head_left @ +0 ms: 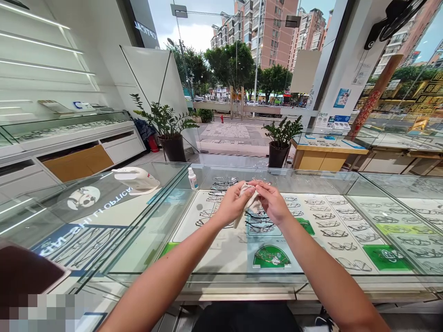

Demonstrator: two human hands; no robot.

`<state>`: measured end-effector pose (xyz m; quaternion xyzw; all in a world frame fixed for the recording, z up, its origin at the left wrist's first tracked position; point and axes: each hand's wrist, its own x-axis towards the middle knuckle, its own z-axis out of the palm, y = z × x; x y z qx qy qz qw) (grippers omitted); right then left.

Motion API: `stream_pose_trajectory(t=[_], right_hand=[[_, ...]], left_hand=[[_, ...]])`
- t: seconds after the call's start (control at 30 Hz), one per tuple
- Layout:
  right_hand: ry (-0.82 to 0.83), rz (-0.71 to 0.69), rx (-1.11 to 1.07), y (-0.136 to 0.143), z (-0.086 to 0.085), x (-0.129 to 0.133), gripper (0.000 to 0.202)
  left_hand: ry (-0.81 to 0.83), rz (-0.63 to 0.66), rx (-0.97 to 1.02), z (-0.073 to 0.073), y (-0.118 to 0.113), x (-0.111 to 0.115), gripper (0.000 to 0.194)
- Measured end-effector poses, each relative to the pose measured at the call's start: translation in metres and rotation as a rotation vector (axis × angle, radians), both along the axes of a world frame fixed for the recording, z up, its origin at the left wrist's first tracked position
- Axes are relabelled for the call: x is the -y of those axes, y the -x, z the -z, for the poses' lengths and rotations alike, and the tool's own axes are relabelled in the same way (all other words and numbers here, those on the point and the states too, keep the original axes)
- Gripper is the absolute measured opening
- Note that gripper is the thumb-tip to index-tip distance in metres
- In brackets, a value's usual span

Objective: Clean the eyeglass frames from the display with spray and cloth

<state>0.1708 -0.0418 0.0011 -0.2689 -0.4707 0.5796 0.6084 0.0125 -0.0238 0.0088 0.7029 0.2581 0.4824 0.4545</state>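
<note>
1. Cloth, pale and soft, is bunched between both hands above the glass counter, near its middle.
2. Left hand is closed on the cloth's left side, fingers curled around it.
3. Right hand pinches the cloth's right edge with fingertips; whether a pair of glasses sits inside the folds cannot be told.
4. Being limp and light, the cloth probably handles best gathered in the fingers, as here; anything thin wrapped in it would likely be fragile.
5. A small dropper bottle stands on the glass further off to the left, beside a white device.
6. Rows of spectacle frames lie under the glass.
</note>
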Motion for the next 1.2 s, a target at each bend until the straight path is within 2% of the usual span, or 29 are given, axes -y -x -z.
stream_pose_trajectory(t=[0.1,0.23,0.3,0.47,0.67,0.77,1.0,1.1,1.2], right_hand=[[-0.003,0.025,-0.003,-0.003,0.002,-0.003,0.028],[-0.001,0.077,-0.009,-0.009,0.003,-0.008,0.021],[0.010,0.077,-0.024,-0.011,0.003,-0.010,0.022],[0.045,0.037,-0.026,-0.006,0.005,-0.007,0.025],[0.049,-0.017,-0.050,-0.002,0.005,-0.004,0.029],[0.047,0.009,-0.041,-0.005,0.004,-0.006,0.026],[0.046,0.035,-0.048,-0.011,0.004,-0.010,0.024],[0.048,0.017,-0.042,-0.009,0.006,-0.009,0.024],[0.050,-0.028,-0.068,-0.006,0.010,-0.009,0.026]], left_hand=[[-0.024,0.021,-0.041,-0.003,0.004,-0.004,0.048],[0.019,0.149,-0.126,-0.007,0.010,-0.006,0.046],[0.047,0.172,-0.126,-0.007,0.010,-0.005,0.046],[0.112,0.096,-0.062,-0.002,0.005,0.001,0.050],[-0.021,-0.031,-0.061,-0.005,0.004,0.001,0.050],[-0.018,-0.015,-0.090,-0.007,0.007,-0.002,0.054],[0.082,0.188,-0.129,-0.010,0.013,-0.005,0.049],[0.135,0.166,-0.128,-0.010,0.013,-0.002,0.050],[0.091,0.104,-0.125,-0.008,0.011,-0.002,0.044]])
